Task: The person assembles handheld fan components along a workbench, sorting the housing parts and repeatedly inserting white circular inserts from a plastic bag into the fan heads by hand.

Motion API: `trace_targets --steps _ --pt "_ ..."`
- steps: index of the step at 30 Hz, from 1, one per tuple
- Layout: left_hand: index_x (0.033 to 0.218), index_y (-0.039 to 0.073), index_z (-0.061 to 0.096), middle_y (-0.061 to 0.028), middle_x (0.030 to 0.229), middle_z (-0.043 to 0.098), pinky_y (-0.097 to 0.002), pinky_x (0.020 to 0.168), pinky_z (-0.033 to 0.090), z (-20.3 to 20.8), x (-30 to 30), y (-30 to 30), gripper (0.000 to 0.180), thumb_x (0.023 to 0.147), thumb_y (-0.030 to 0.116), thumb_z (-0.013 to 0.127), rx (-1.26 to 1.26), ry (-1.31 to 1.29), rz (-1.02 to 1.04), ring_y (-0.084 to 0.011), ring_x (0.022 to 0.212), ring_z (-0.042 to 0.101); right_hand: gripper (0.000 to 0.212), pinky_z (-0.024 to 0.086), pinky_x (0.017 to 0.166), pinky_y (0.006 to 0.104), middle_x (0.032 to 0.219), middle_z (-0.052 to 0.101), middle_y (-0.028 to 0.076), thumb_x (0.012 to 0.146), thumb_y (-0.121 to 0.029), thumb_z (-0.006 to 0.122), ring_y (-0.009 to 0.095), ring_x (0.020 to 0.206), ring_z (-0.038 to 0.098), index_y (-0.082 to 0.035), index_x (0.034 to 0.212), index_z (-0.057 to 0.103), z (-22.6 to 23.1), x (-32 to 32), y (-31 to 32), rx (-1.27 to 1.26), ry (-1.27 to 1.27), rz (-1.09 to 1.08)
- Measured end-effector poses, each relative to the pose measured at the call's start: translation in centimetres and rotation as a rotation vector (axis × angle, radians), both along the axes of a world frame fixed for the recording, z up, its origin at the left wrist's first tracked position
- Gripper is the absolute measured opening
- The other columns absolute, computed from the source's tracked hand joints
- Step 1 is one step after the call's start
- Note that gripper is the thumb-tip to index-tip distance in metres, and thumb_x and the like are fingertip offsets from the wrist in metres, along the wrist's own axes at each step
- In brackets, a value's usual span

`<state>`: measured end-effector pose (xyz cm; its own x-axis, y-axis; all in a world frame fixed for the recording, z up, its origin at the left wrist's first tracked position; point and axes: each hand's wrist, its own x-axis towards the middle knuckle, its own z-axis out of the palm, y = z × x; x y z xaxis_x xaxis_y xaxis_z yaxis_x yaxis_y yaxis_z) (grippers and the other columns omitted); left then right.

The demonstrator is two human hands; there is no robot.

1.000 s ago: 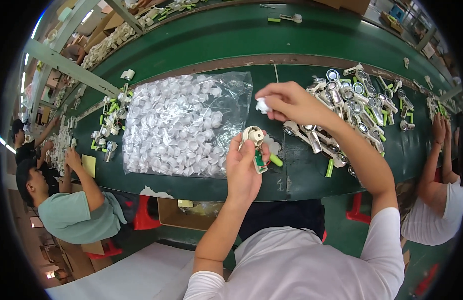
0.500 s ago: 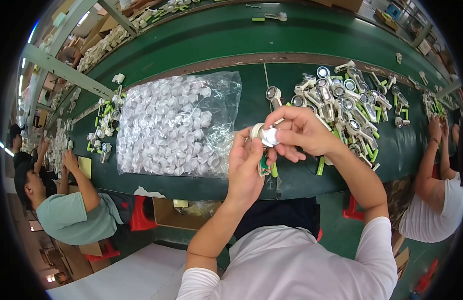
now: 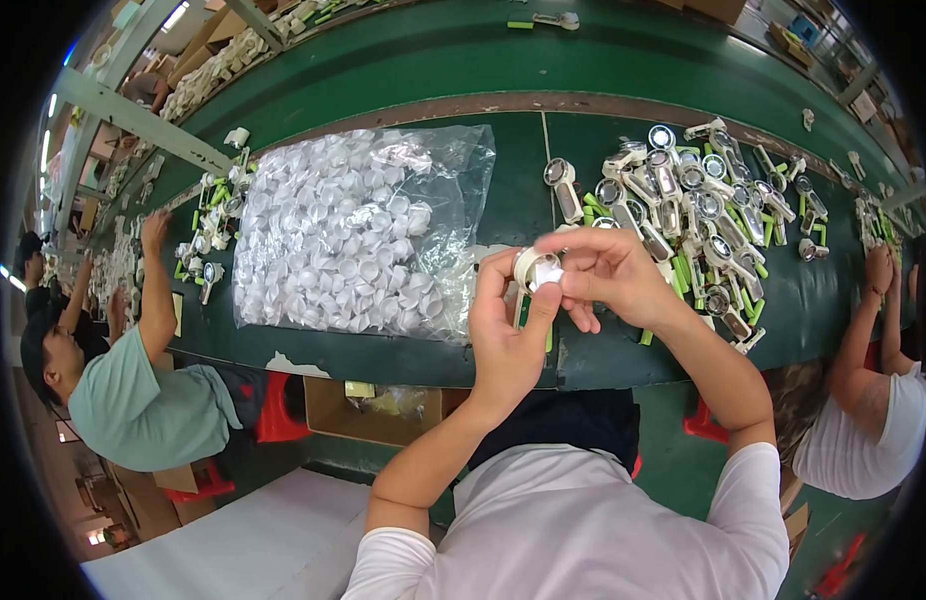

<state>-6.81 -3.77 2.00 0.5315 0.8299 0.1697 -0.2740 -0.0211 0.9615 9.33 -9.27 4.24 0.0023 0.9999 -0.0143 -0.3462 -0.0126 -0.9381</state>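
Note:
My left hand [image 3: 507,352] is closed around a cream ring-headed housing [image 3: 524,264], its thumb across the front. A small white plastic cup [image 3: 547,273] sits at the ring's opening, pinched by the fingers of my right hand [image 3: 615,277]. Part of a green strip shows below the ring; the rest of the housing is hidden by my left hand. Left of my hands lies a clear plastic bag [image 3: 461,180] full of similar white cups. To the right spreads a heap of ring-headed housings [image 3: 705,203] with handles and green cylinders attached.
The dark green worktable [image 3: 623,365] borders a green conveyor belt [image 3: 423,75]. More housings [image 3: 215,225] lie beyond the bag's left side. An open cardboard box [image 3: 328,415] stands below the table edge. Co-workers sit at left [image 3: 148,410] and right [image 3: 863,430].
The ring has turned in my left hand, and the white cup has moved from in front of it into its opening. At left, a co-worker's arm has risen.

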Motion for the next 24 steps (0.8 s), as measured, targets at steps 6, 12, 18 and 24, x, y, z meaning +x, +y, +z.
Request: trace_targets --steps 6,12,18,24 --pt "0.113 -0.005 0.052 -0.01 0.112 0.047 -0.0298 0.07 0.057 1.0 -0.4 -0.1 0.026 0.095 0.011 0.062 0.073 -0.073 -0.02 -0.0182 0.085 0.063 0.043 0.045 0.048 0.0217 0.092 0.064 0.009 0.097 -0.016 0.06 0.008 0.06 0.057 0.002 0.134 0.049 0.1 -1.8 -0.5 0.033 -0.077 -0.051" --pt "0.112 -0.006 0.053 -0.0081 0.104 0.048 -0.0261 0.063 0.051 0.5 -0.2 -1.2 0.023 0.095 0.007 0.061 -0.133 -0.16 -0.068 -0.0165 0.083 0.061 0.028 0.044 0.049 0.0216 0.09 0.064 0.009 0.099 -0.015 0.055 0.007 0.057 0.055 0.005 0.118 0.051 -0.7 -2.8 -1.2 0.052 -0.165 -0.192" --pt "0.129 -0.006 0.046 -0.0202 0.125 0.048 -0.0375 0.099 0.039 -4.3 2.7 2.4 0.041 0.098 0.02 0.056 0.147 0.234 0.19 -0.0296 0.114 0.049 0.041 0.049 0.053 0.0244 0.078 0.063 0.008 0.101 -0.035 0.052 0.012 0.057 0.061 0.004 0.114 0.055 0.0 6.0 4.3 -0.178 -0.234 -0.432" --pt "0.132 -0.004 0.045 -0.022 0.133 0.045 -0.0469 0.101 0.036 -5.1 4.9 4.0 0.053 0.087 0.017 0.065 0.627 0.529 0.209 -0.0402 0.118 0.044 0.04 0.051 0.062 0.0228 0.096 0.066 0.011 0.094 -0.028 0.063 0.013 0.071 0.064 0.005 0.117 0.063 0.6 10.0 10.3 -0.279 -0.718 -0.371"
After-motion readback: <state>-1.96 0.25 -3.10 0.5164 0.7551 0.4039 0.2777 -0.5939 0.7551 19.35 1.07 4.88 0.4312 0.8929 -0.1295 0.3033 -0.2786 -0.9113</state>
